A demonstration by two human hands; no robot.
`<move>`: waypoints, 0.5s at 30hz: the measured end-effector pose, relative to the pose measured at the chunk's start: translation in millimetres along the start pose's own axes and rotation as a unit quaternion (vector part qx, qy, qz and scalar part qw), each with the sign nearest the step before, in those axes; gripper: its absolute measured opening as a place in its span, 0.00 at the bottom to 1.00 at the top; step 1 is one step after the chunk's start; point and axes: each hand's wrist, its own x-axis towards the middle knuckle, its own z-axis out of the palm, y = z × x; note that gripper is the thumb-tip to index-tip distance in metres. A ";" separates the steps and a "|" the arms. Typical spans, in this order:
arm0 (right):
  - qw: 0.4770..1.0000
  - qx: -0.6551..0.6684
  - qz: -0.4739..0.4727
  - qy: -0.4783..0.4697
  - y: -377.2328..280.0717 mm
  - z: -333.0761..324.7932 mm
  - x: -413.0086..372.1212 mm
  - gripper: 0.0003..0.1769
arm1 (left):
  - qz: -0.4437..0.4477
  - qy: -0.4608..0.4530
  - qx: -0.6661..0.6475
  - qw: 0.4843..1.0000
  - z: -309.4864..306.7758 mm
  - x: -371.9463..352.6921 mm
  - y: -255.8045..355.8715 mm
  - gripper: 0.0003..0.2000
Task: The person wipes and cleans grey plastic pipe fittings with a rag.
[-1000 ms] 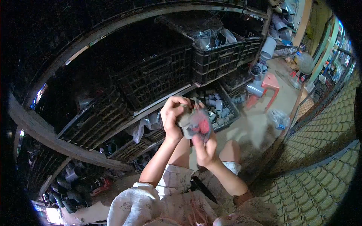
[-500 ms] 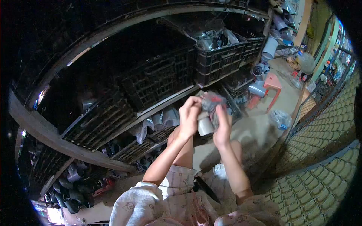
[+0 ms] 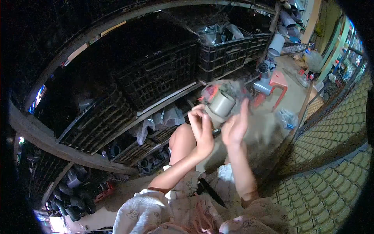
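Observation:
My left hand (image 3: 201, 130) pinches the lower left side of a grey plastic pipe fitting (image 3: 222, 104), whose round open end points up. Behind and around the fitting is a dark grey and red cloth (image 3: 237, 89), blurred by motion. My right hand (image 3: 235, 126) is at the right side of the fitting, fingers pointing up against the cloth; its grip there is smeared by motion. Both hands are above my knees, in front of the lower shelf.
Black crates (image 3: 224, 58) stand on the shelf. Clear plastic bags (image 3: 159, 123) hang below it. A red stool (image 3: 278, 82) and grey pipes (image 3: 276, 45) stand at the upper right. A plastic bag (image 3: 287, 119) lies on the floor near wire mesh (image 3: 331, 136).
The fitting has turned from pointing down to pointing up and has moved up and right. The cloth has shifted behind it. My right hand has opened out somewhat.

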 end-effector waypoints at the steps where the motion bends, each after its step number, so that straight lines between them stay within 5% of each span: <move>1: 0.999 -0.034 0.039 -0.004 -8.6 4.0 4.2 0.28 | 0.062 -0.051 0.016 0.997 0.8 -1.9 -2.2 0.06; 4: 0.998 -0.047 0.035 0.001 -9.4 1.8 0.3 0.27 | 0.136 -0.061 0.126 0.981 6.0 3.5 -7.1 0.08; 7: 0.996 -0.049 -0.064 0.038 0.6 2.5 -4.1 0.24 | 0.004 -0.039 0.084 0.996 1.3 13.5 -10.4 0.16; 10: 0.978 -0.174 -0.102 0.054 -6.0 -5.8 -6.1 0.22 | 0.024 -0.134 0.212 0.968 0.0 3.2 9.5 0.20; 12: 0.964 -0.236 -0.112 0.044 -15.6 -1.9 -0.7 0.22 | -0.058 -0.175 0.182 0.966 0.0 -4.1 11.3 0.27; 15: 0.966 -0.235 -0.105 0.040 -9.0 -1.3 -8.9 0.18 | 0.021 -0.189 0.277 0.942 -6.2 5.6 11.2 0.28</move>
